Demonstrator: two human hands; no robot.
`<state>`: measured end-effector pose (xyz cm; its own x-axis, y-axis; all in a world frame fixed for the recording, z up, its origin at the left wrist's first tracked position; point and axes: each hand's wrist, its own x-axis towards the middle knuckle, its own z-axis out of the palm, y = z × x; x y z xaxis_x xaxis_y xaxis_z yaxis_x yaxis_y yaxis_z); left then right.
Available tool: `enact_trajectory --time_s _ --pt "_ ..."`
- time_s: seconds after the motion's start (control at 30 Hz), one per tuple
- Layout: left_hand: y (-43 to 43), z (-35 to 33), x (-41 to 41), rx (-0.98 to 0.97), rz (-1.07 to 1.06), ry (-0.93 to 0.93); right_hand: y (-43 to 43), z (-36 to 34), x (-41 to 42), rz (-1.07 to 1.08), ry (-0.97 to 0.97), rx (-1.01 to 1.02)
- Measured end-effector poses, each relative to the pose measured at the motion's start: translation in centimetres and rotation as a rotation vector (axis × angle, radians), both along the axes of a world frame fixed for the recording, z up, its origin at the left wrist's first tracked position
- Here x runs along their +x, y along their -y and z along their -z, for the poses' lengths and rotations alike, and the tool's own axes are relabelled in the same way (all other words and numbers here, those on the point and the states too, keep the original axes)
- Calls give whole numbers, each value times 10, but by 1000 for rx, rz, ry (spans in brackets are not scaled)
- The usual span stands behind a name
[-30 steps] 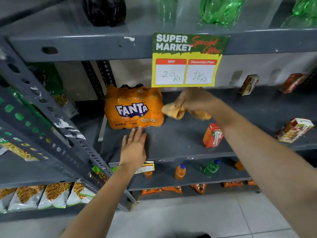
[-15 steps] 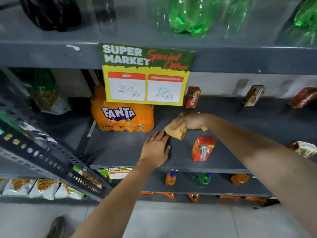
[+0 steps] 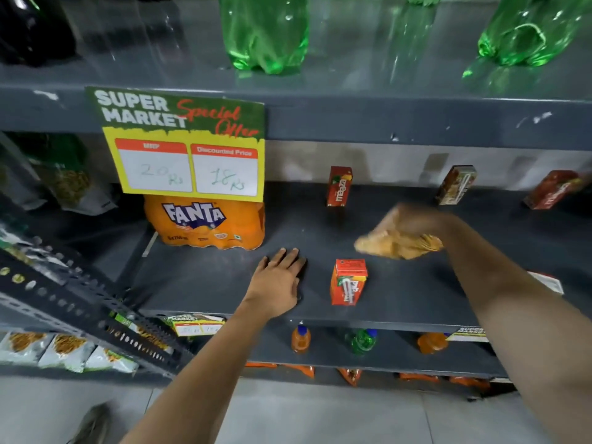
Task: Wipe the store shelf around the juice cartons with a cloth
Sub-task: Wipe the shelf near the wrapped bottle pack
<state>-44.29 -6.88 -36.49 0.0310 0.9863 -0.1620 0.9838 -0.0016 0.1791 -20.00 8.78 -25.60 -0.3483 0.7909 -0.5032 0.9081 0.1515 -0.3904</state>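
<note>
My right hand [image 3: 413, 221] grips a crumpled yellow-orange cloth [image 3: 395, 245] and presses it on the dark grey shelf [image 3: 205, 277], just behind and to the right of a red-orange juice carton [image 3: 348, 282] standing near the front edge. My left hand [image 3: 278, 282] lies flat on the shelf, fingers spread, left of that carton. Three more cartons stand along the back: a red one [image 3: 339, 186], a brown one [image 3: 456, 185] and a tilted red one [image 3: 552, 190] at the far right. The hand and cloth are motion-blurred.
An orange Fanta multipack [image 3: 205, 224] sits at the shelf's left under a hanging price sign [image 3: 184, 142]. Green bottles [image 3: 264, 33] stand on the shelf above. Small bottles [image 3: 300, 339] line the lower shelf. A slanted rack of snack bags [image 3: 64, 350] is at the left.
My right hand has swept the cloth rightward across the shelf, from beside the Fanta pack to past the front carton. The view has shifted right. My left hand stays flat on the shelf.
</note>
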Motion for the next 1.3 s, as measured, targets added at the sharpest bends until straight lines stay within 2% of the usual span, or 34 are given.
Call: enact_trajectory --time_s 0.1,0.17,0.3,0.43,0.53,0.67,0.77,0.9,1.0,1.07,1.17,1.3 --pt "0 -1 -1 -22 6 -4 -47 7 -24 148 -102 235" --pt "1 0 -2 -23 10 0 -74 22 -30 172 -88 278" --pt "2 2 0 -32 -2 -9 -65 52 -29 15 209 368" --pt "4 8 4 4 -30 -8 -18 72 -18 6 201 431" --pt "7 11 6 51 -41 0 36 85 6 77 149 407" --pt "8 12 7 65 -49 6 123 80 36 -7 199 370" --pt "7 9 10 20 -67 8 171 60 52 -83 131 319" --pt "-16 -35 20 -51 -130 182 153 32 65 -74 122 149" --pt "-43 -92 38 0 -108 293 98 21 62 17 172 396" --pt "-56 -117 55 50 -84 345 70 23 53 82 118 503" --pt "-64 -125 81 77 -46 323 63 40 39 123 170 370" --pt "-79 -111 119 -102 58 175 107 64 60 105 167 362"
